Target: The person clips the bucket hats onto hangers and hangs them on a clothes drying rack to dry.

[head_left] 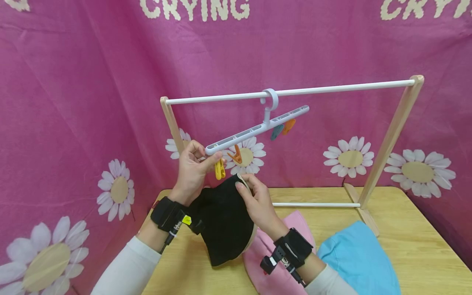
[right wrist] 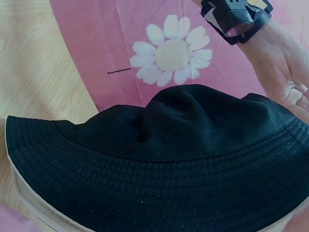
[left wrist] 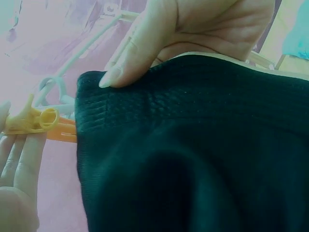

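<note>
My left hand [head_left: 192, 174] is at the near left end of a pale grey clip hanger [head_left: 254, 130]. Its thumb and fingers pinch the yellow clothespin [left wrist: 31, 121] there. My right hand [head_left: 258, 200] grips a black bucket hat [head_left: 225, 225] by its brim, thumb on the black side; pale edging shows along the rim. The hat hangs just below the yellow clothespin, apart from it in the head view. Beside that clip hangs an orange clothespin [head_left: 236, 154]. Farther along the hanger are a blue-grey clothespin [head_left: 277, 132] and another orange clothespin [head_left: 289, 126].
The hanger hooks over the white rod [head_left: 332, 89] of a rack with wooden posts [head_left: 391, 139]. On the wooden table [head_left: 416, 254] lie a pink hat [head_left: 265, 262], partly under my right arm, and a light blue hat [head_left: 361, 258]. A pink flowered cloth [head_left: 92, 82] stands behind.
</note>
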Tool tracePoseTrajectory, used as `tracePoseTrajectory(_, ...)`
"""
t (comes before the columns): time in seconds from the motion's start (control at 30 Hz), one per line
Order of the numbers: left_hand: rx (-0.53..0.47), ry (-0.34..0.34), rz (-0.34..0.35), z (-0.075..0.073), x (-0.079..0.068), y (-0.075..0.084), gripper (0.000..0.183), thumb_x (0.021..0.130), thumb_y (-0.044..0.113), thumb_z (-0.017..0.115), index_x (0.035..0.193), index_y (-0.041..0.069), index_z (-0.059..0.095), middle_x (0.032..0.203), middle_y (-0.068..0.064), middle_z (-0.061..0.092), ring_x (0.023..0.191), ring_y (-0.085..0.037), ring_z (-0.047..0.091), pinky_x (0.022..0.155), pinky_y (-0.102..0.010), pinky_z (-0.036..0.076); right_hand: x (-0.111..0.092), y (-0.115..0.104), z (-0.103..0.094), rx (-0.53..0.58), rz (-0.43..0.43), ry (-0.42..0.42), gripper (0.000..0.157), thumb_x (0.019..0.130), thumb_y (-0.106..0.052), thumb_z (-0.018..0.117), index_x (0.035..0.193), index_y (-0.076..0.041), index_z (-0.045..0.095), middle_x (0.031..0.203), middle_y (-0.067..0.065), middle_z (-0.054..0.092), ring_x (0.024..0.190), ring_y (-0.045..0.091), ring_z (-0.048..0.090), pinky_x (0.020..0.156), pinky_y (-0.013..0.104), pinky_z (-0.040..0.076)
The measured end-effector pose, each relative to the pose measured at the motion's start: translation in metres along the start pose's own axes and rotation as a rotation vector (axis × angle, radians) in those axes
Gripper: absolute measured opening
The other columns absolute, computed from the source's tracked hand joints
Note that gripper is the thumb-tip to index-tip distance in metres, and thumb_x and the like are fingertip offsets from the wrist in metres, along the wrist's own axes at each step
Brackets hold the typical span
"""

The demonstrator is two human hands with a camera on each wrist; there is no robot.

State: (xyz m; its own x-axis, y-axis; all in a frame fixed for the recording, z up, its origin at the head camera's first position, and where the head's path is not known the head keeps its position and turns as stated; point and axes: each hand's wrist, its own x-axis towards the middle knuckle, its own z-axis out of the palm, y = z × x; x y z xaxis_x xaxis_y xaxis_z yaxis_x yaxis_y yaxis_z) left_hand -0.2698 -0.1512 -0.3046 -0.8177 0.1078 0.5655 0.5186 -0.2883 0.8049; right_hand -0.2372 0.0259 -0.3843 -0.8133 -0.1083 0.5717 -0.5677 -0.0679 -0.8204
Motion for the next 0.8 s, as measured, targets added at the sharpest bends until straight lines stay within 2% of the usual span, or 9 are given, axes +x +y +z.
tracePoseTrajectory(0.17, -0.001, 0.01, 0.009, 0.002, -0.002, -0.006, 0.03, 0.089, -0.004, 0.067, 0.089, 0.007, 0.04, 0.097, -0.009, 0.07, 0.085, -0.027, 0.07, 0.075, -0.04, 0.058, -0.002, 0.001, 0.002, -0.009, -0.007, 0.002, 0.014, 0.099, -0.009, 0.059, 0.111, -0.002, 0.062, 0.094, 0.014, 0.065, 0.088, 0.019, 0.057, 0.08, 0.023, 0.049)
tracePoseTrajectory(0.3, 0.014, -0.01, 0.017, 0.004, 0.0, -0.008, 0.029, 0.089, -0.002, 0.069, 0.089, 0.007, 0.041, 0.095, -0.007, 0.069, 0.09, -0.029, 0.068, 0.077, -0.038, 0.058, 0.001, -0.001, 0.003, -0.034, -0.027, -0.001, 0.015, 0.099, -0.005, 0.058, 0.112, 0.0, 0.062, 0.097, 0.014, 0.066, 0.089, 0.02, 0.058, 0.083, 0.024, 0.05)
tracePoseTrajectory(0.57, 0.013, -0.031, 0.015, 0.008, 0.001, -0.007, 0.028, 0.088, 0.001, 0.071, 0.089, 0.007, 0.044, 0.088, -0.004, 0.067, 0.09, -0.025, 0.067, 0.077, -0.035, 0.058, 0.0, -0.034, 0.006, -0.055, -0.031, -0.006, 0.012, 0.098, 0.003, 0.055, 0.108, 0.008, 0.06, 0.095, 0.02, 0.063, 0.087, 0.018, 0.056, 0.08, 0.022, 0.049)
tracePoseTrajectory(0.8, 0.03, -0.037, 0.002, 0.008, 0.001, -0.008, 0.027, 0.088, 0.002, 0.071, 0.09, 0.01, 0.045, 0.09, -0.003, 0.068, 0.095, -0.028, 0.065, 0.08, -0.035, 0.057, 0.001, -0.04, 0.007, -0.065, -0.012, 0.011, 0.012, 0.098, 0.002, 0.056, 0.107, 0.007, 0.061, 0.092, 0.021, 0.062, 0.085, 0.018, 0.055, 0.078, 0.023, 0.047)
